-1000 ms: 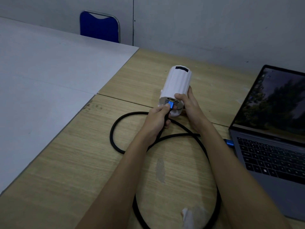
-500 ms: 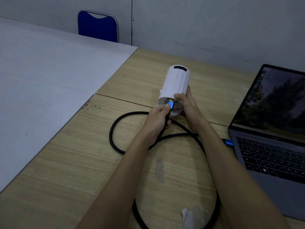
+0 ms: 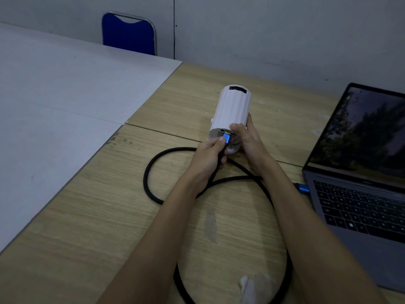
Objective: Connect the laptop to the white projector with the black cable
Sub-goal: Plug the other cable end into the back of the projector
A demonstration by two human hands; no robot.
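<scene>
While right hand (image 3: 249, 143) steadies white projector (image 3: 232, 110), left hand (image 3: 208, 156) pinches black cable (image 3: 151, 172) (blue plug).

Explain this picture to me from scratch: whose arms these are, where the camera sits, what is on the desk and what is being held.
There is no machine here. A person wears a camera on the head, so the picture looks down along their own two bare arms. The right hand steadies a white projector lying on its side on the wooden desk. The left hand pinches the blue plug of a black cable at the projector's near end; its metal tip still shows. The cable loops over the desk to a second blue plug at the side of the open laptop. A blue chair stands behind.
</scene>
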